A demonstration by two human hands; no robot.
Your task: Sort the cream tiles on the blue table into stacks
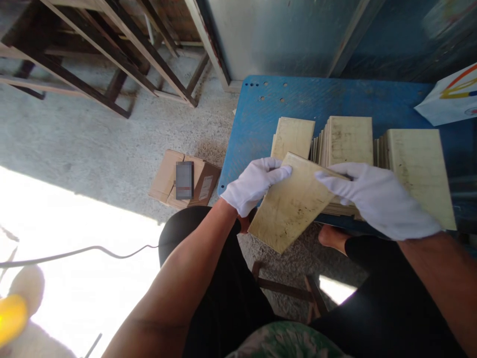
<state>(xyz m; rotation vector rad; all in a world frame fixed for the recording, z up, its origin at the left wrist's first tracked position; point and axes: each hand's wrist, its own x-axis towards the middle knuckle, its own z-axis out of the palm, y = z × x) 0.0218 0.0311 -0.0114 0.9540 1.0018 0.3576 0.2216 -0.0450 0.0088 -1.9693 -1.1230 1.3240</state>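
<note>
Both my hands wear white gloves. My left hand grips the left edge of a pale, stained wooden board, thumb on top. My right hand rests on the board's right end with its fingers lying across it. The board is tilted and juts past the near edge of the blue table, over my lap. Behind it stand three stacks of similar boards: a left stack, a middle stack and a right stack.
A cardboard box lies on the concrete floor left of the table. Wooden frames lean at the back left. A cable crosses the sunlit floor. A white bag sits at the table's far right. A yellow object is bottom left.
</note>
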